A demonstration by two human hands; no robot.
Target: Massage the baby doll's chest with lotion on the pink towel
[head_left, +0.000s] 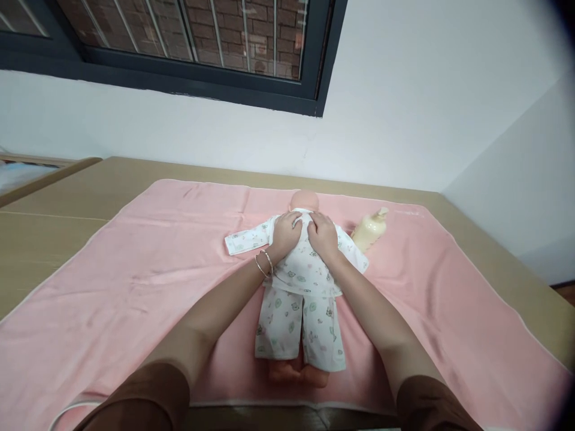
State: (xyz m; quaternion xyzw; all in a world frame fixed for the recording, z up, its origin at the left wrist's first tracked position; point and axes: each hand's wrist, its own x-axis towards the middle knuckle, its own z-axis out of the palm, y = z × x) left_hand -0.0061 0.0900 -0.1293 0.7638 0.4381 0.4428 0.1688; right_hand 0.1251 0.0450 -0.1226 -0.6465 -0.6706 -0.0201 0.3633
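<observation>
A baby doll (300, 272) in a white patterned top and trousers lies stretched out with its bald head at the far end. Its face does not show, and its bare feet stick out of the trouser legs toward me. My left hand (286, 233) rests on the left side of its upper back, fingers lying flat near the shoulder. On the other side, my right hand (323, 233) lies flat in the same way, thumb turned inward. Neither hand grasps anything. Beside the doll's right sleeve lies a feeding bottle (371, 230) with pale, milky contents.
Under the doll a pink blanket (179, 239) with light edging covers much of the wooden table (130, 170). Behind stands a white wall with a dark-framed window (202, 72). At far left there is a wooden-edged tray or crib (45, 173). A pale loop (74, 407) sits near my left sleeve.
</observation>
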